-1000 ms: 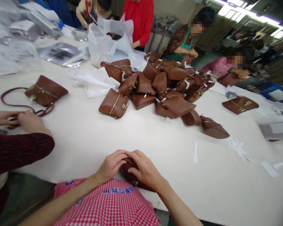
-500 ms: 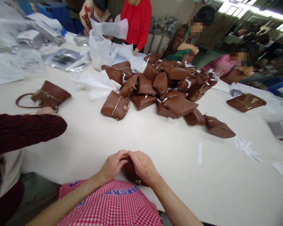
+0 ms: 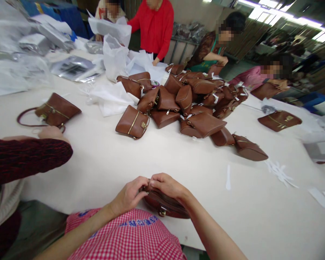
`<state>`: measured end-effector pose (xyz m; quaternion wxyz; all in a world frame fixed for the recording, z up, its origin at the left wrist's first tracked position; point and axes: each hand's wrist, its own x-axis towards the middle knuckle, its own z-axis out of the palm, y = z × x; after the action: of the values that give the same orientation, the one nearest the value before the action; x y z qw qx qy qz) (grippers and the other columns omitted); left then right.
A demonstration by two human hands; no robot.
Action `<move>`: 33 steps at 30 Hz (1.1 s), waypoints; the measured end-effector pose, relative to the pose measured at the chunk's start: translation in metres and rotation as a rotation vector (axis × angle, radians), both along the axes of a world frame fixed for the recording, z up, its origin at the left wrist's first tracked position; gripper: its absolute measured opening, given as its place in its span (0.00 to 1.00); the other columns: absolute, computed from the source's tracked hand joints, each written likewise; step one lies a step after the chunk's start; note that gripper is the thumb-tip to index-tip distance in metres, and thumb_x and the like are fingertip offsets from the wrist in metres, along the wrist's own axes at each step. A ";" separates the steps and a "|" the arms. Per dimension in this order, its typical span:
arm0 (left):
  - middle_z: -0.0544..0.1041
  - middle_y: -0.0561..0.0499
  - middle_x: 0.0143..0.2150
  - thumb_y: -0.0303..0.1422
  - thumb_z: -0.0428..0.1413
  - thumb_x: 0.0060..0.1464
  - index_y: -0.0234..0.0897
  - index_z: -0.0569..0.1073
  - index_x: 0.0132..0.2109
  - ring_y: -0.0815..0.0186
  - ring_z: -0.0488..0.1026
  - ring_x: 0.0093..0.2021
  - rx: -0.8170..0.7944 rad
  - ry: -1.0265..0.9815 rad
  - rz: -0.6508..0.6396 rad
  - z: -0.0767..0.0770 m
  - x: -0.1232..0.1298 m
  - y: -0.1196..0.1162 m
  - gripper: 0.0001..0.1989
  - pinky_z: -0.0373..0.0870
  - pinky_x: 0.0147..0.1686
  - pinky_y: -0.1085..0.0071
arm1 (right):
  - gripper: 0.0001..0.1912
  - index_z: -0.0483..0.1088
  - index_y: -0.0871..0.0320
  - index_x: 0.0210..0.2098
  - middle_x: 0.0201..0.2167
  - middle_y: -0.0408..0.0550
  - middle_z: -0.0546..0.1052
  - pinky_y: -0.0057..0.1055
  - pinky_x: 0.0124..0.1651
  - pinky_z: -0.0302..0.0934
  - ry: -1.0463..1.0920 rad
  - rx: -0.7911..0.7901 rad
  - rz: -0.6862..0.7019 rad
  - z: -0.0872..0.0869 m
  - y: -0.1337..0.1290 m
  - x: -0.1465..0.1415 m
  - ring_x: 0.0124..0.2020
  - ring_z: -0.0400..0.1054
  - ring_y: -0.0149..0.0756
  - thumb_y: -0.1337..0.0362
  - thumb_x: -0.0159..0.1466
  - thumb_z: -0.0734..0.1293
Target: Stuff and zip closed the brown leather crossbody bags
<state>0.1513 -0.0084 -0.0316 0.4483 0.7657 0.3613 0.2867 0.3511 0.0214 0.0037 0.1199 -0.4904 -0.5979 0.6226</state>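
Observation:
A brown leather handbag (image 3: 166,205) with a gold-coloured clasp lies at the near edge of the table, close against my checked apron. My left hand (image 3: 131,193) grips its far left end, with thumb and fingers closed on the edge. Pinching the top edge beside it is my right hand (image 3: 166,185), and the fingertips of both hands nearly meet. What exactly the fingertips hold there is too small to make out. Beyond my hands, a similar brown bag (image 3: 132,121) with a gold zip rests on the white table (image 3: 111,159).
A heap of brown bags (image 3: 203,88) covers the table's far middle. At left, a co-worker's sleeve (image 3: 29,157) reaches toward another bag (image 3: 58,110). White paper strips (image 3: 280,173) lie at right, plastic wrapping (image 3: 16,72) at far left. Several people work around the table.
My right hand has shifted along the bag's top edge, and more of the bag now shows. The co-worker's arm at left has moved slightly down. Across the table, white sheeting has moved left.

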 end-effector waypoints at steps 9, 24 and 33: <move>0.69 0.49 0.37 0.28 0.53 0.57 0.37 0.73 0.42 0.64 0.69 0.39 0.197 0.211 0.003 0.013 0.008 0.002 0.06 0.71 0.41 0.69 | 0.11 0.63 0.56 0.41 0.20 0.34 0.66 0.27 0.27 0.59 -0.052 0.036 -0.218 -0.008 -0.011 -0.010 0.22 0.61 0.30 0.71 0.59 0.60; 0.75 0.51 0.36 0.28 0.48 0.57 0.38 0.70 0.36 0.64 0.71 0.39 -0.205 0.069 0.118 0.020 0.002 0.016 0.06 0.70 0.43 0.67 | 0.20 0.63 0.50 0.57 0.52 0.50 0.74 0.41 0.52 0.63 -0.388 0.589 -0.008 -0.002 -0.063 0.002 0.51 0.68 0.43 0.59 0.67 0.64; 0.75 0.48 0.39 0.26 0.46 0.57 0.40 0.69 0.43 0.62 0.72 0.41 -0.115 0.139 0.195 0.027 0.008 0.006 0.10 0.70 0.44 0.63 | 0.12 0.67 0.56 0.36 0.32 0.48 0.74 0.34 0.37 0.60 -0.508 0.745 -0.124 -0.027 -0.052 -0.021 0.34 0.67 0.39 0.66 0.70 0.54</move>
<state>0.1596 -0.0029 -0.0043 0.4353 0.7179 0.4801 0.2540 0.3303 -0.0307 -0.0236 0.1749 -0.5859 -0.7610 0.2167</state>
